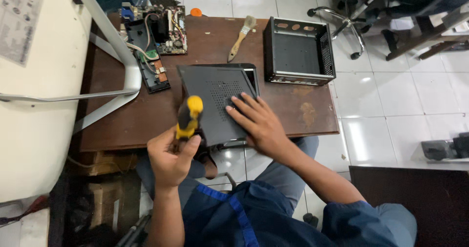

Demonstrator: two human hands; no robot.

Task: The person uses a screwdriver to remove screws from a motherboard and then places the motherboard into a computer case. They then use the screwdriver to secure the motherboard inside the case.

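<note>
My left hand [170,160] grips a screwdriver with a yellow and black handle [188,116], held upright over the near edge of the brown table [122,120]. My right hand [258,124] rests flat, fingers spread, on a black metal computer case cover [215,96] with a perforated vent patch. The cover lies tilted at the table's front, overhanging the edge toward my lap.
A black open metal chassis [299,51] stands at the back right. A paintbrush [240,37] lies behind the cover. A circuit board [168,29] and a black drive unit [149,64] sit at the back left. A white monitor back with a metal stand [117,46] fills the left.
</note>
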